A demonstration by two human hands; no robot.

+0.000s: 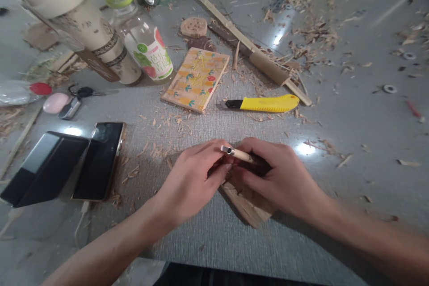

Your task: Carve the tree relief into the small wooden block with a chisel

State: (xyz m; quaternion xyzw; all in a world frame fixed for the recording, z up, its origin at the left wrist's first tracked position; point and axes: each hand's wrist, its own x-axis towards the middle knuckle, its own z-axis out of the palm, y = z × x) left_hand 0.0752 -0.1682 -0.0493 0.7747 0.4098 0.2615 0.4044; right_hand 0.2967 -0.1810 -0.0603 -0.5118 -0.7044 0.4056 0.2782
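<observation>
Wood block (251, 208) lies at five o'clock from centre beneath the right hand (281, 170), which grips a wood-handled tool (243, 156); the left hand (196, 172) curls beside it, hold unclear, presumably for control.

I see a pale wooden-handled tool (243, 156), metal end pointing left, near a brown, grained wood block (250, 204), slanted and partly hidden.

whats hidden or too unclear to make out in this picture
Head view: far part of the wooden piece, hidden by the left hand and right hand.
Head view: one end of the wooden-handled tool, hidden by the right hand.
Head view: red-capped bottle, cut off by the left edge.
Head view: lettering on the cream tumbler, too blurred to read.
</observation>
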